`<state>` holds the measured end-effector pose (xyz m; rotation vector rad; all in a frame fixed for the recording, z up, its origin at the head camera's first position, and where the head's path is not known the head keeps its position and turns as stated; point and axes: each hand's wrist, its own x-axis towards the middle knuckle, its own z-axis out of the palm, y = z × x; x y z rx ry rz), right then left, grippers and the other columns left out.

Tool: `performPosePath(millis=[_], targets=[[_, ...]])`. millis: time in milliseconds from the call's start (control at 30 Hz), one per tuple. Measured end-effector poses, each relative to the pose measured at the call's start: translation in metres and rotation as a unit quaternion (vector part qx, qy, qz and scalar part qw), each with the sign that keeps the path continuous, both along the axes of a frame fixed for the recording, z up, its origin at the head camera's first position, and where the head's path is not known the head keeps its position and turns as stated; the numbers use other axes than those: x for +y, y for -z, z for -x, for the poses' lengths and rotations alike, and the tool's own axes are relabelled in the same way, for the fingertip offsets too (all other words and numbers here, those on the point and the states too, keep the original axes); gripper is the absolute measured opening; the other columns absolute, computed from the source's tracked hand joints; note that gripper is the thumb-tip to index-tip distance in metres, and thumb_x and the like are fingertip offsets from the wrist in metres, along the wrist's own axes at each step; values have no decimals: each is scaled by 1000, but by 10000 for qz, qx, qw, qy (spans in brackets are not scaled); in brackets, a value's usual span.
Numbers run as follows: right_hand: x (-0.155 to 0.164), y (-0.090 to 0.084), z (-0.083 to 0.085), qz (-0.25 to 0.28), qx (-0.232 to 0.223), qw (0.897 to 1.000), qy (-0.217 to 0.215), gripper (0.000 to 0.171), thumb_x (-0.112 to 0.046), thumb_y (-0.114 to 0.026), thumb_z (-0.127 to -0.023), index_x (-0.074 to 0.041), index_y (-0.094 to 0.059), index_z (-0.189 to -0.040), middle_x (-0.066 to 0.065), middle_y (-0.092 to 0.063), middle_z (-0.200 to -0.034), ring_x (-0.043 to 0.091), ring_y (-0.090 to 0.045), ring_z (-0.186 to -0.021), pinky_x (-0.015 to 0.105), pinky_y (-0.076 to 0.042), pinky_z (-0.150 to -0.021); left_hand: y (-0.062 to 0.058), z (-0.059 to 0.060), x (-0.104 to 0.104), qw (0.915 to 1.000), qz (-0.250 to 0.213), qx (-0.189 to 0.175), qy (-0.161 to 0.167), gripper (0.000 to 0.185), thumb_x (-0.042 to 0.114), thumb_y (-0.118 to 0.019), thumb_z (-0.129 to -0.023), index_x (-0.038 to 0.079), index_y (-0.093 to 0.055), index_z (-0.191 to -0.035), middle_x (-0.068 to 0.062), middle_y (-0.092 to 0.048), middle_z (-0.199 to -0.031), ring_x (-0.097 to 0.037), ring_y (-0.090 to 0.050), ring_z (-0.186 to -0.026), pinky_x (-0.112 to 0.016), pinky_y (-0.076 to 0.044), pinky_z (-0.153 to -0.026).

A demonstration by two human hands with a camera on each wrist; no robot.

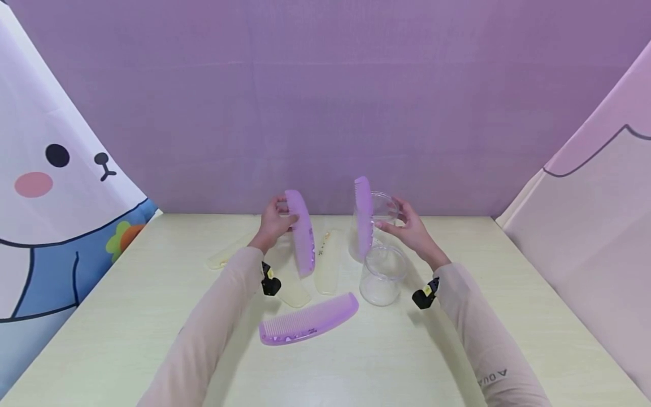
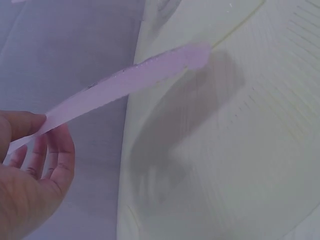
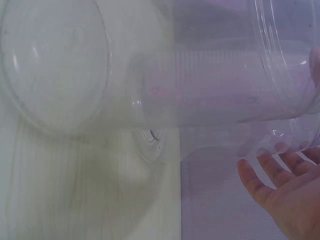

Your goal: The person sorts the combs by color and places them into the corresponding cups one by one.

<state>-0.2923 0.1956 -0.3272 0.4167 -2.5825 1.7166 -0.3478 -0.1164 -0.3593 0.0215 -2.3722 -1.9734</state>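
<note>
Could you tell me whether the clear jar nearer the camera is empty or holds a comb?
Empty: the near jar shows only clear walls; the purple comb stands in the far jar.

Plain purple backdrop wall behind, pale yellow-green wood-grain table in front, cartoon bear curtain with blue clothing on the left, pink and beige curtain on the right, soft even light

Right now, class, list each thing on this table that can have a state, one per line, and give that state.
Left hand: grips a purple comb, raised off the table.
Right hand: fingers open beside the far clear jar.
Far clear jar: upright, with a second purple comb standing in it.
Near clear jar: upright, empty.
Third purple comb: lying flat.
Pale yellow combs: lying flat.
</note>
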Motion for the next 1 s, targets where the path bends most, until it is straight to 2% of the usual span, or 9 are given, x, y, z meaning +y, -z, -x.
performPosePath(millis=[267, 467, 700, 1000], targets=[[0, 0, 0, 10, 10, 10000, -7, 81, -17, -65, -84, -6, -13, -145, 19, -25, -148, 39, -25, -134, 56, -26, -107, -9, -3, 4, 9997, -58, 235, -29, 56, -5, -59, -80, 9, -34, -128, -18, -49, -120, -30, -57, -95, -31, -56, -67], [0, 0, 0, 1, 37, 10000, -1, 81, -17, -65, -84, -5, -13, -145, 19, -25, -147, 38, -26, -134, 55, -26, -107, -18, -4, 5, 9985, -199, 517, -27, 56, -8, -57, -80, 6, -33, -129, -18, -46, -122, -31, -58, -94, -32, -57, -70], [0, 1, 2, 36, 11, 10000, 5, 82, -17, -66, -83, -6, -13, -145, 19, -25, -148, 39, -26, -134, 55, -26, -107, -27, -6, 7, 9975, -303, 628, -83, 55, -6, -57, -82, 8, -32, -129, -15, -45, -122, -29, -57, -98, -35, -56, -75], [1, 1, 2, 28, -7, 10000, -12, 82, -18, -66, -83, -7, -13, -145, 18, -25, -148, 36, -27, -134, 56, -25, -107, -38, -6, 11, 9934, -325, 1096, 23, 53, -6, -56, -82, 7, -35, -129, -15, -46, -123, -31, -58, -95, -36, -56, -73]])
